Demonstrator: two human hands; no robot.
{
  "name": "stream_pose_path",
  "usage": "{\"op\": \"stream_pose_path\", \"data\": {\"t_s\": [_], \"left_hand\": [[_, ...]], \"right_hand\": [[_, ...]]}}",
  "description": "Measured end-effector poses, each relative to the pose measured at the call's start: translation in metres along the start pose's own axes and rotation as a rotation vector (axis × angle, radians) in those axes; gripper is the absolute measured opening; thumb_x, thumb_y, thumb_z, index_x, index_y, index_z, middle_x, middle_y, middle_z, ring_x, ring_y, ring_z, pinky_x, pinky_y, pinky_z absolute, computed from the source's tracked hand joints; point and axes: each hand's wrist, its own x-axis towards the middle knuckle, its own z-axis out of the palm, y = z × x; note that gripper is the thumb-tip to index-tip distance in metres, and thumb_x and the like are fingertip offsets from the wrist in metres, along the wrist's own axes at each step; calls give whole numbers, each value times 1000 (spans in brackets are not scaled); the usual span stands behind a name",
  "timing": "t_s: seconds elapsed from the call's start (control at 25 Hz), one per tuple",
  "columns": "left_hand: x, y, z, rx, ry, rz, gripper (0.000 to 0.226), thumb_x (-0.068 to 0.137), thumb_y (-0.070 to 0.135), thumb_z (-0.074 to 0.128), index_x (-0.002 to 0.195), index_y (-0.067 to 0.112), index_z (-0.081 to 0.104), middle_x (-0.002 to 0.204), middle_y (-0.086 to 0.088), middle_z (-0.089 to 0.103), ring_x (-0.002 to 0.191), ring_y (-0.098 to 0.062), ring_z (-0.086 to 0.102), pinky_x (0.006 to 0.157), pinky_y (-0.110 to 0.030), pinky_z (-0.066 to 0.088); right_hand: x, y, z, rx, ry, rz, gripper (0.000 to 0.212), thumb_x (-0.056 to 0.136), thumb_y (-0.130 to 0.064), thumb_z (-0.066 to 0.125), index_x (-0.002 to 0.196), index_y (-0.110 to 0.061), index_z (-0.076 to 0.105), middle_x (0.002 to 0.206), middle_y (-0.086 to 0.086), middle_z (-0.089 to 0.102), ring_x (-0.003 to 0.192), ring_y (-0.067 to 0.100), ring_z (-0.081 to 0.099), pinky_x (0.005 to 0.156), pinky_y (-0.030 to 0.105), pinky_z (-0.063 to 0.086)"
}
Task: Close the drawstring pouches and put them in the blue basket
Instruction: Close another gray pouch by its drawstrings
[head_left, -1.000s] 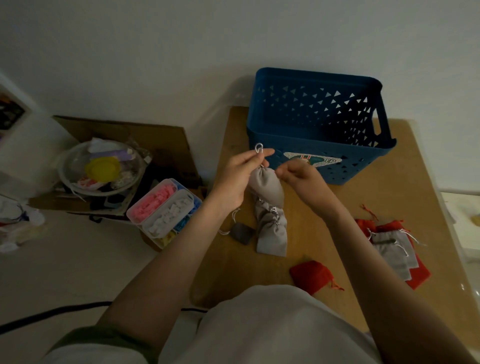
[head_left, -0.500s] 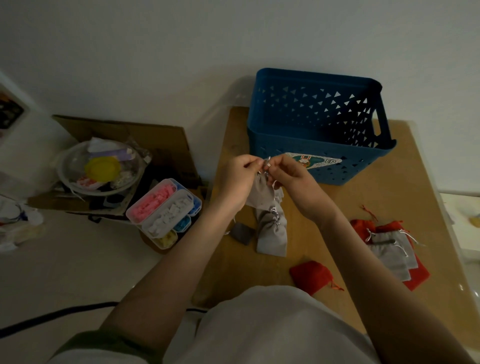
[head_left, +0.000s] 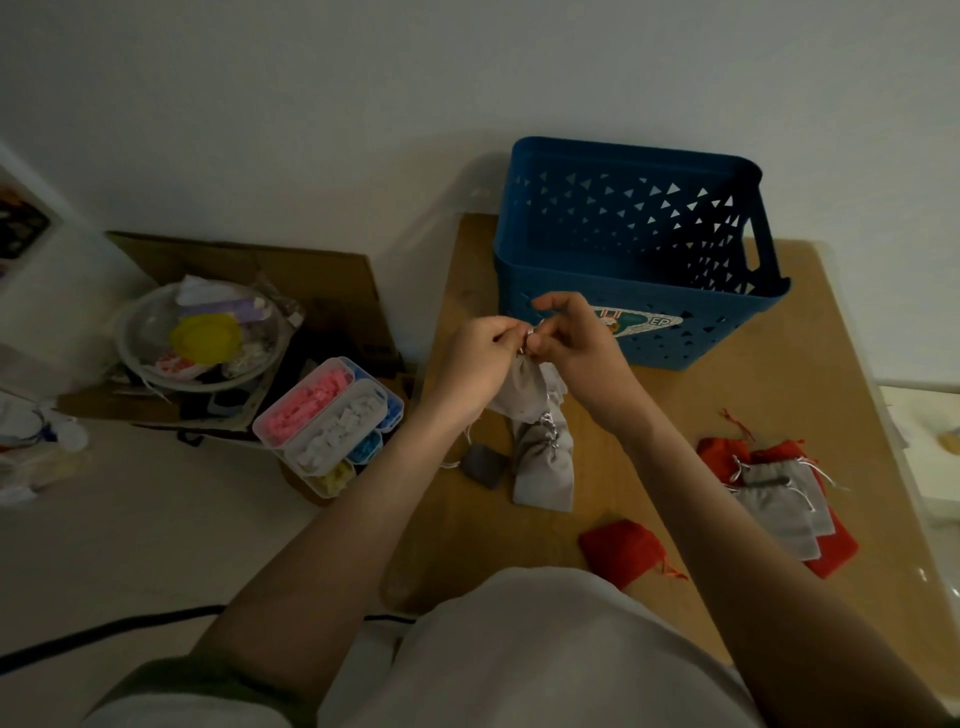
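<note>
A grey drawstring pouch (head_left: 519, 389) hangs above the wooden table (head_left: 675, 415), just in front of the blue basket (head_left: 639, 249). My left hand (head_left: 475, 364) and my right hand (head_left: 576, 343) meet at its neck and pinch the silver drawstring there. Below them another grey pouch (head_left: 545, 462) lies flat, with a small dark grey pouch (head_left: 483, 462) to its left. A red pouch (head_left: 621, 551) lies near the front edge. At the right, grey pouches (head_left: 779, 499) lie stacked on red ones (head_left: 831, 545).
Left of the table, a clear compartment box (head_left: 332, 415) holds pink, white, blue and yellow pieces. Behind it a glass bowl (head_left: 200, 332) of odds and ends sits on cardboard (head_left: 311, 280). A black cable (head_left: 104, 634) runs across the floor. A white wall rises behind the basket.
My hands, apart one second ago with the left holding the cord up, have come together at the pouch's neck. The pouch hangs a little lower.
</note>
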Motion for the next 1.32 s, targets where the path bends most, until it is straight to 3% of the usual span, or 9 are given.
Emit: {"op": "stream_pose_path", "data": {"t_s": [0.16,0.28,0.44,0.52,0.68,0.88,1.04,1.2,1.32], "left_hand": [[-4,-3,-2,-31,-25,52,22,98,18,49,98,8,69,95,-6,69,84,-5,60,76,-17,45],[-6,-2,-3,31,-33,102,16,95,15,54,92,6,67,80,6,64,70,11,56,64,-4,40],[-3,-2,-4,216,33,162,18,95,17,55,87,5,65,75,-1,62,60,1,51,55,-6,37],[-2,-3,-1,254,64,192,17,95,17,54,88,6,65,75,1,61,60,2,49,54,-6,37],[-2,-3,3,264,138,265,18,96,17,52,94,5,66,77,3,59,59,4,47,56,-5,37],[-4,-3,5,230,169,285,19,97,17,51,94,5,66,77,5,59,60,5,49,57,-4,38],[-2,-8,8,177,202,204,19,97,20,51,93,8,66,73,8,57,61,4,50,56,-4,38],[0,-5,7,77,220,82,18,96,20,52,90,10,66,71,9,56,64,1,51,55,-5,36],[5,-1,0,-294,30,-186,15,93,16,54,81,13,64,72,1,60,71,-10,57,68,-20,45]], "right_hand": [[-1,-3,-2,-48,-5,30,28,92,-3,58,117,-12,47,77,2,60,74,10,59,83,33,50],[-2,-3,-5,-97,-55,21,24,92,-3,57,114,-9,50,81,7,60,77,13,59,81,35,50],[-3,0,-5,-152,-102,16,18,90,1,57,104,-10,55,81,6,61,81,17,59,81,40,50],[-3,0,-4,-126,-59,40,15,91,0,56,100,-11,57,82,6,64,79,13,61,80,35,51],[-2,-5,0,48,38,99,7,95,1,49,99,0,56,77,7,60,61,-2,58,60,13,46],[-2,-5,7,72,127,101,17,95,-1,52,81,-11,55,72,4,61,59,0,57,58,15,44],[-3,-2,13,-54,193,53,19,94,-8,54,79,-19,53,74,-1,61,67,9,59,62,23,47],[-2,4,18,-280,226,-71,9,92,-8,56,85,-13,56,83,5,58,77,19,53,69,30,41],[1,11,10,-412,179,-234,7,89,-6,58,85,-11,58,82,0,52,78,18,46,70,24,33]]}}
